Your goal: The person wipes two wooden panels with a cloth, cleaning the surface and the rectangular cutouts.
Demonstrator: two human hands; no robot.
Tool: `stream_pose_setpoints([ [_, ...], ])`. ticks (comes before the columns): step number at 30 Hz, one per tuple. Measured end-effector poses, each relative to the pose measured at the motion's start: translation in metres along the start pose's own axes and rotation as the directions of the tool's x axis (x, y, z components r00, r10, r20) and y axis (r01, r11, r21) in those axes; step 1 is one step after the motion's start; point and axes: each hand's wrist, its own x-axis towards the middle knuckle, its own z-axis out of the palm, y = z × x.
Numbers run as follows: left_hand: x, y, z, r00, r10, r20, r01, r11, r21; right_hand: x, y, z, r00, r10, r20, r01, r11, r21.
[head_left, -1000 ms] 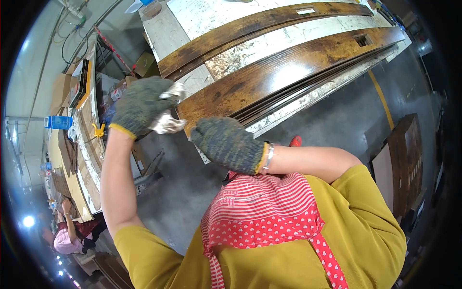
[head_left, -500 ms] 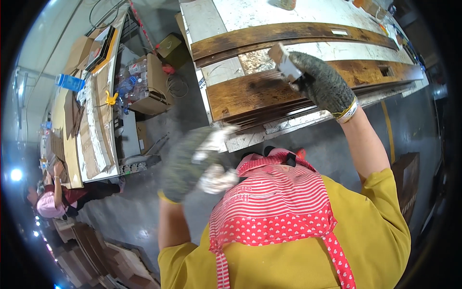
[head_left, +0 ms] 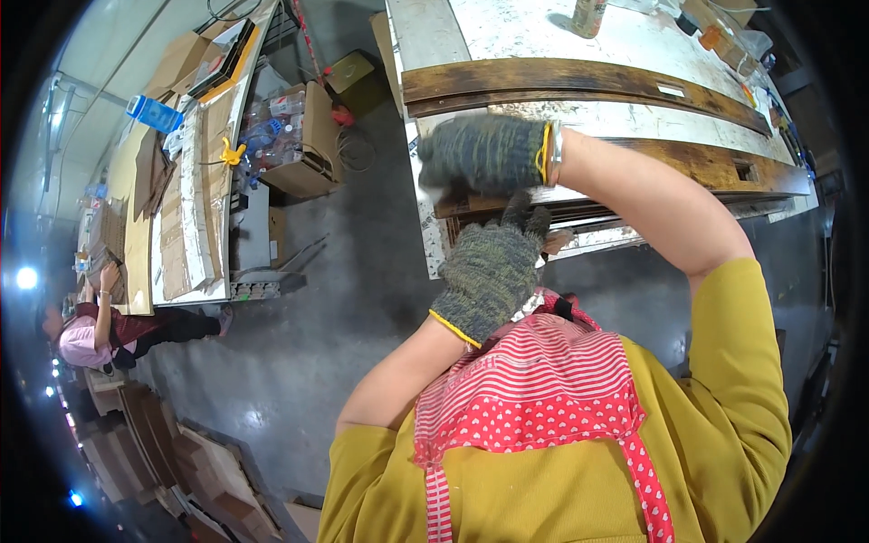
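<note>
My right hand (head_left: 484, 156), in a dark grey-green knit glove with a yellow cuff, is curled over the left end of the near brown wooden board (head_left: 670, 154). The small brown-and-white block it gripped a moment ago is now hidden beneath it. Below it, my left hand (head_left: 493, 271), gloved alike, has its fingers at the front edge of the stacked boards. A bit of crumpled white cloth (head_left: 529, 308) shows under this palm. Parallel to the near board, a second brown board (head_left: 579, 81) lies farther back on the white, stained worktable (head_left: 507, 32).
A bottle (head_left: 588, 16) stands at the table's back. To the left are a cardboard box of plastic bottles (head_left: 317, 140) and a long bench with a yellow clamp (head_left: 233, 152) and a blue container (head_left: 154, 113). Another person (head_left: 90, 335) works at that bench's near end.
My right hand has swept left along the near board to its end. My left hand has moved right and in front of the stack, bringing the white cloth under it.
</note>
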Motion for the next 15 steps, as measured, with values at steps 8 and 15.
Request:
stream_pose_setpoints([
  [8, 0.004, 0.004, -0.005, 0.99, 0.077, -0.12, -0.059, 0.988, 0.146, 0.002, 0.004, -0.002, 0.982, 0.141, -0.126, -0.146, 0.989, -0.034],
  [15, 0.01, 0.012, -0.005, 0.996, 0.054, -0.076, -0.04, 0.984, 0.171, -0.008, 0.005, 0.0, 0.857, 0.444, -0.261, -0.499, 0.842, -0.206],
])
